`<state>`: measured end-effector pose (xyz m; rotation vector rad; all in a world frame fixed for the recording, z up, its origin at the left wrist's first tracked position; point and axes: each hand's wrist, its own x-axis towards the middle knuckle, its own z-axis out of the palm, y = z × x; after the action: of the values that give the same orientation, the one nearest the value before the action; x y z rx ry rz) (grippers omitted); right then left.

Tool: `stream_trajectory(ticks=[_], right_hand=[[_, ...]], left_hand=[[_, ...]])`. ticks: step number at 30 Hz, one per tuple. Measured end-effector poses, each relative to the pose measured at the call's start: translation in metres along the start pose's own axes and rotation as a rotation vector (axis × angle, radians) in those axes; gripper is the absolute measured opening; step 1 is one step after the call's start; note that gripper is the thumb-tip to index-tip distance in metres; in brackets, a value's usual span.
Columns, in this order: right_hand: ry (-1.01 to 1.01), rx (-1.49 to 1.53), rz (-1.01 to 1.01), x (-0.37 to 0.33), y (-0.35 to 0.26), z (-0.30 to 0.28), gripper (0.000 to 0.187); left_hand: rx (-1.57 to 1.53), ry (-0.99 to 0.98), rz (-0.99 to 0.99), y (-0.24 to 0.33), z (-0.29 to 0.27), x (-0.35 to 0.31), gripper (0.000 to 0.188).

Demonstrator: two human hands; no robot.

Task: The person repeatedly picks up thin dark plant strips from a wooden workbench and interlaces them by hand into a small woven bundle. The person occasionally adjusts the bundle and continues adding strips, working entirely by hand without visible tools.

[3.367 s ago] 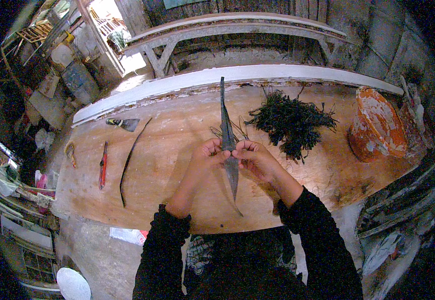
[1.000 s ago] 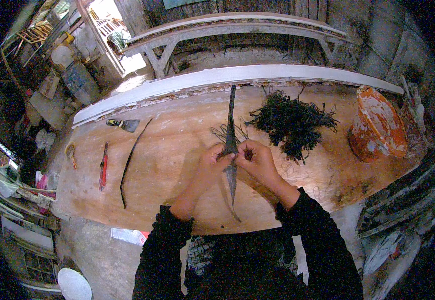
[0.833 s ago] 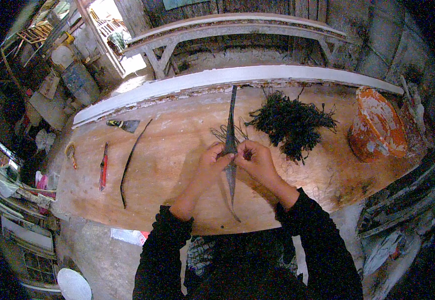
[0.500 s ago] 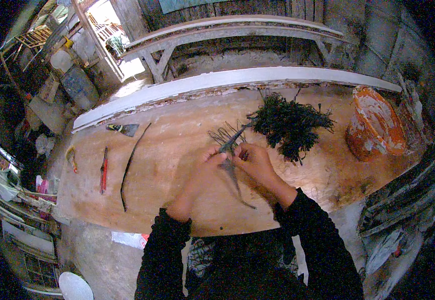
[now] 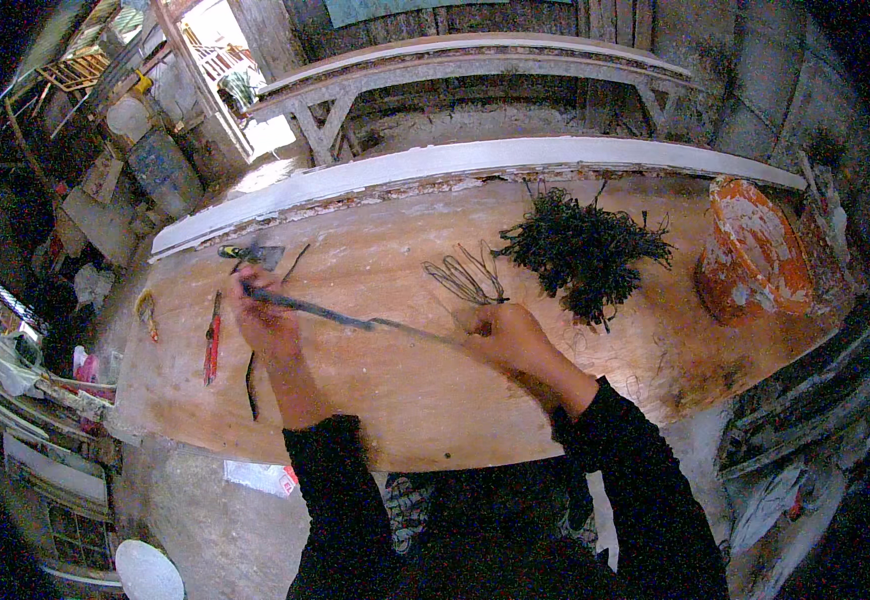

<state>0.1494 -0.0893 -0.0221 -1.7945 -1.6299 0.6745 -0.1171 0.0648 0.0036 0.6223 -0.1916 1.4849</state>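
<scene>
My left hand [image 5: 267, 318], blurred by motion, is closed on one end of a dark, flat strip [image 5: 320, 312]. The strip stretches rightward over the table, its thinner, smeared part reaching toward my right hand [image 5: 515, 343]. Finger and thumb of that hand are pinched together at the base of a small bundle of thin dark loops [image 5: 463, 275], which fans out up and left; the exact grip is hidden. A large heap of black looped ties [image 5: 590, 250] lies just beyond the right hand. Partly behind the left hand is another dark strip [image 5: 252, 388] on the wood.
On the wooden table [image 5: 405, 410] lie a putty knife [image 5: 267, 257], a red-handled tool [image 5: 213, 350] and a small brush-like tool [image 5: 148, 312] at left. An orange, white-smeared bucket [image 5: 755, 250] stands at right. A long white board [image 5: 475, 160] borders the far edge.
My left hand has moved left, away from the right hand, drawing the dark strip out between them. My right hand has stayed near the loops and shifted slightly right.
</scene>
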Motion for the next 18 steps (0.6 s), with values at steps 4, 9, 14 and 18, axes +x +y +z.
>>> stream_trajectory(ticks=[4, 9, 14, 18], right_hand=[[0.017, -0.061, 0.011, -0.002, -0.006, -0.003, 0.029], [-0.015, -0.067, -0.026, 0.002, 0.002, 0.000, 0.030], [0.057, 0.018, -0.031, 0.005, 0.004, 0.010, 0.024], [0.211, 0.133, -0.107, 0.009, 0.014, 0.013, 0.020]], left_hand=[[-0.532, -0.163, -0.195, 0.044, -0.039, 0.003, 0.026], [-0.486, -0.097, -0.392, 0.037, -0.047, 0.008, 0.022], [0.730, 0.394, -0.276, -0.045, 0.008, -0.003, 0.013], [0.930, -0.010, -0.632, -0.090, 0.046, -0.040, 0.012]])
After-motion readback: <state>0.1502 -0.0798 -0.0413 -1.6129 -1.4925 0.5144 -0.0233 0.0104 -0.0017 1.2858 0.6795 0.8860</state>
